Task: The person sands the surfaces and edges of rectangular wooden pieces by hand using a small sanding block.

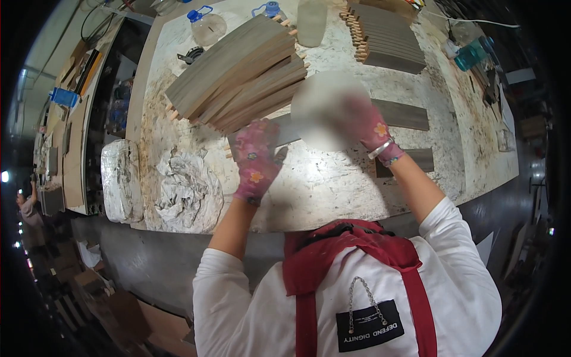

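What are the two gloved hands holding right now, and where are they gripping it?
A grey wooden slat. The left hand grips its left end; the right hand is at its right part, where a blur hides the exact grip.

A paint-stained white workbench carries a fanned stack of grey wooden slats, another slat stack, plastic bottles, crumpled paper and single slats.
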The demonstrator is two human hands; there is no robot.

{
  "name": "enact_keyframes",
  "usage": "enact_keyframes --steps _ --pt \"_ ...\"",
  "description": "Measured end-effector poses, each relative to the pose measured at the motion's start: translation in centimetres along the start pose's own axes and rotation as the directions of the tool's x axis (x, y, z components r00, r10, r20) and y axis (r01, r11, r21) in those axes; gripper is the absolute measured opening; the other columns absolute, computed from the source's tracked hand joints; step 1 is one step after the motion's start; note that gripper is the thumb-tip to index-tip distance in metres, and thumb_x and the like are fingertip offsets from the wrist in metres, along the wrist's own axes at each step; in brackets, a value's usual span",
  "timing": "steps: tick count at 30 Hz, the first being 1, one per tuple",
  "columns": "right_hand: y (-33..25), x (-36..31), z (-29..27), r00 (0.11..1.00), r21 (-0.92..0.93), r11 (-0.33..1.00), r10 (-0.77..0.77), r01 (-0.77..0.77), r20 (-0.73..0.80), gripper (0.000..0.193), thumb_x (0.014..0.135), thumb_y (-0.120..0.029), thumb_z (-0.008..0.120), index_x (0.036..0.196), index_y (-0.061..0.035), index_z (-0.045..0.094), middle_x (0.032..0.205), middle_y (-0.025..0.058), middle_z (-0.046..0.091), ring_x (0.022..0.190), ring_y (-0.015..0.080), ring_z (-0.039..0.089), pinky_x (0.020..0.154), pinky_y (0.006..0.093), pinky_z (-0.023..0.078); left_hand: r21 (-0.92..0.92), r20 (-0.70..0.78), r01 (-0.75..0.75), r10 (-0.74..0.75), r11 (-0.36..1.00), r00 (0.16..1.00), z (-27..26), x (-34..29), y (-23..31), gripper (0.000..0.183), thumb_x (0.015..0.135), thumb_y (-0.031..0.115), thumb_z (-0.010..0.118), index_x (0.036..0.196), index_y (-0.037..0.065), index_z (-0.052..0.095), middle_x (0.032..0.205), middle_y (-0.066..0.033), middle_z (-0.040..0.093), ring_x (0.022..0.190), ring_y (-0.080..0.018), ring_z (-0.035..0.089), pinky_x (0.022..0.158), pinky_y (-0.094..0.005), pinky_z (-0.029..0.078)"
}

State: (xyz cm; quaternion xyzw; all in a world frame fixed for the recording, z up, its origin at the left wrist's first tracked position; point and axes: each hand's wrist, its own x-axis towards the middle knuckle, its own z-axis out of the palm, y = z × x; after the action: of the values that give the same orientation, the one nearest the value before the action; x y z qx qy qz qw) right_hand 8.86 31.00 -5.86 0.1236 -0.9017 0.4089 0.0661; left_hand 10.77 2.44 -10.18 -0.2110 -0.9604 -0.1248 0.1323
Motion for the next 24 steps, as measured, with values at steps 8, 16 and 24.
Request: enact_keyframes --steps 8,16,24 --pt "-1.1 -5.3 -0.2 0.973 0.407 0.886 0.229 -0.222 0.031 0.040 0.087 -0.021 0.074 0.121 -0.0031 0.063 0.119 0.0087 0.062 0.113 0.0205 0.059 0.099 0.0323 0.044 -0.218 0.115 -0.030 0.056 0.975 0.992 -0.1 2.4 2.4 0.056 0.072 0.019 0.073 0.127 0.020 0.065 0.128 -0.0068 0.054 0.121 -0.0276 0.050 0.097 -0.0435 0.042" --pt "3.2 -10.6 -8.7 0.819 0.536 0.778 0.516 -0.327 -0.250 0.040 0.088 -0.013 0.070 0.126 -0.0018 0.062 0.118 0.0077 0.065 0.111 0.0160 0.059 0.097 0.0288 0.046 -0.222 -0.015 -0.085 0.084 0.971 0.996 1.2 2.8 2.0 0.043 0.080 0.014 0.070 0.124 0.014 0.065 0.132 -0.0090 0.058 0.122 -0.0326 0.054 0.102 -0.0422 0.044" --pt "9.6 -20.0 -15.1 0.501 0.853 0.510 0.768 -0.105 -0.398 0.042 0.091 -0.023 0.068 0.129 -0.0055 0.059 0.106 0.0071 0.065 0.086 0.0175 0.062 0.070 0.0336 0.054 -0.622 0.127 -0.059 0.175 0.781 0.976 -0.1 2.6 8.1 0.017 0.090 0.008 0.063 0.105 0.007 0.071 0.108 -0.0128 0.070 0.098 -0.0340 0.066 0.086 -0.0413 0.053"
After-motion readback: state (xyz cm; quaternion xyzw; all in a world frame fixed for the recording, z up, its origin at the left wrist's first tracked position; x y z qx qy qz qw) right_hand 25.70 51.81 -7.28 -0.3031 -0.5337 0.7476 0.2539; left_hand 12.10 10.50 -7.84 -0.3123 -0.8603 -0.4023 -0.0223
